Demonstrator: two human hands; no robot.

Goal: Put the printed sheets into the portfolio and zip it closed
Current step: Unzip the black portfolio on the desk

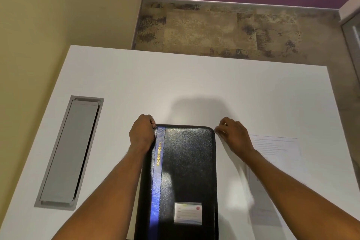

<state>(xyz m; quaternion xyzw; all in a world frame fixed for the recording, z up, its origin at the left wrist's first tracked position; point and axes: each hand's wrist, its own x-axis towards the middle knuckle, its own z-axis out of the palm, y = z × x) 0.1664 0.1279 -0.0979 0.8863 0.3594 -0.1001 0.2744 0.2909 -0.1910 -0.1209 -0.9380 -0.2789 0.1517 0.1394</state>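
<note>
Head view: closed black portfolio [185,177] flat on white table [175,84], both hands at its far corners.

Left hand [142,134] curled on the 11 o'clock corner, bracing. Right hand [231,134] pinched narrow at the 1 o'clock corner, likely on the zip pull; pull not visible. Printed sheets [276,161] lie at 3 o'clock, outside. Portfolio looks stiff, padded, slightly slick; hold the spine edge. Sheets thin, floppy; lift by an edge.
</note>
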